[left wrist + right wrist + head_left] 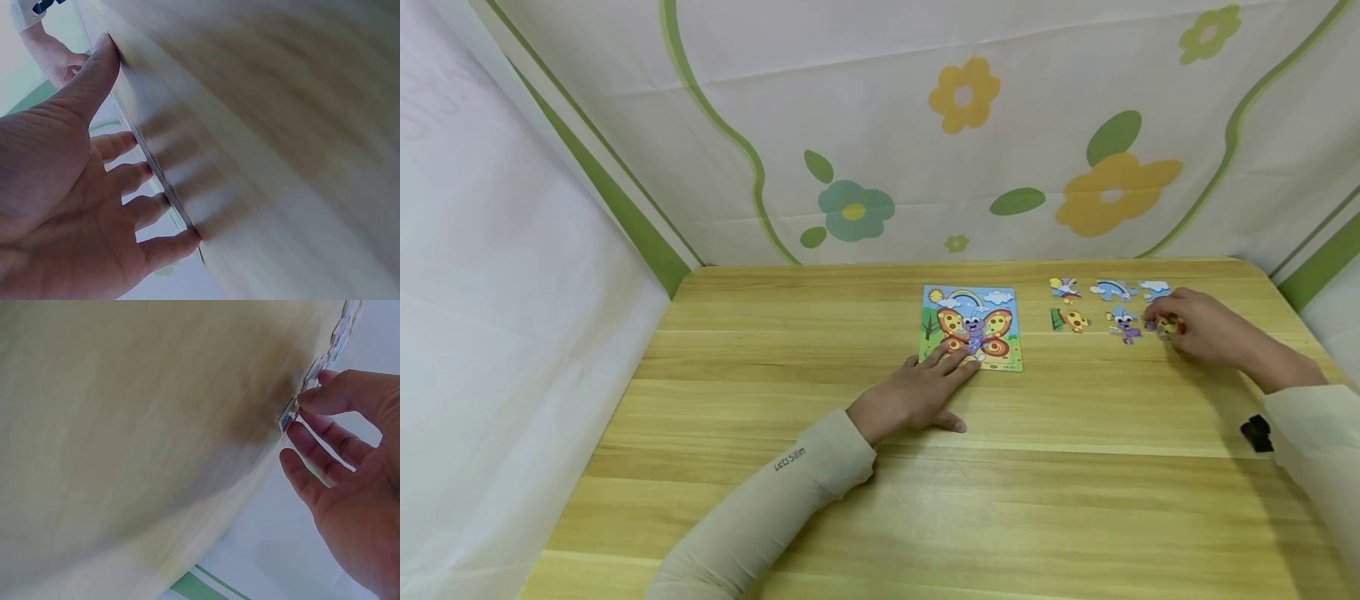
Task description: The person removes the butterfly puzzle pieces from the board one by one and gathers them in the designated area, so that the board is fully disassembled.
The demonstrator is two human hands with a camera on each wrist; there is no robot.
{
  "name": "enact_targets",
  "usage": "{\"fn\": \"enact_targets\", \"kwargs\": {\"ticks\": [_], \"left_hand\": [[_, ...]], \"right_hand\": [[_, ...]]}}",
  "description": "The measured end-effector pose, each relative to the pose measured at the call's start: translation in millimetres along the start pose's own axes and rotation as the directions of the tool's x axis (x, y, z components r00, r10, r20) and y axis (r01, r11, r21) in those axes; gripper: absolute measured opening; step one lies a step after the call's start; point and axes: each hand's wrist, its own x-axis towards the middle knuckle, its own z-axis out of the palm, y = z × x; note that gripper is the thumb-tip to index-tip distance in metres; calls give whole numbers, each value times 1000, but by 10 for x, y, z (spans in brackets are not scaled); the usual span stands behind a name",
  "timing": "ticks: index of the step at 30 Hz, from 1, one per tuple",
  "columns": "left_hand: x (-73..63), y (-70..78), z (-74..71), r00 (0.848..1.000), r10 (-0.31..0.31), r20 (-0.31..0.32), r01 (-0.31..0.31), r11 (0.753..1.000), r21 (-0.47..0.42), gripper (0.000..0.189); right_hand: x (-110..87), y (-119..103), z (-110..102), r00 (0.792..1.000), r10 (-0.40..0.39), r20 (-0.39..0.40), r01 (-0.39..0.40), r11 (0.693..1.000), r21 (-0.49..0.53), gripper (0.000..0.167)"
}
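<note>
On the left sleeve (pixel 752 518), near its cuff, we read dark lettering (pixel 790 459) resembling "Lets Slim", its last letters blurred. Tiny print by the near right corner of the butterfly board (pixel 976 327) and faint marks on the white cloth (pixel 512 275) we cannot read.

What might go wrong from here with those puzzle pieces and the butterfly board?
The right grip curls round a piece close beside the face piece and might nudge it. The left grip rests on the lower part of the board; a stray push might slide it. The back row of pieces lies near the far edge of the table; one might get knocked off.
</note>
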Motion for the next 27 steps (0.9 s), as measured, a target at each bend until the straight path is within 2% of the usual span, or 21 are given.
{"fn": "enact_targets", "kwargs": {"ticks": [4, 12, 27], "left_hand": [[1, 0, 2, 1000, 0, 0, 0, 1000, 3, 92], [-5, 2, -1, 1000, 1, -4, -1, 1000, -1, 92], [-17, 4, -8, 1000, 5, -4, -5, 1000, -18, 91]], "right_hand": [[-15, 9, -10, 1000, 20, 4, -20, 1000, -10, 35], [-28, 3, -84, 977, 171, 131, -176, 984, 28, 29], [-50, 10, -95, 971, 190, 145, -196, 980, 24, 30]]}}
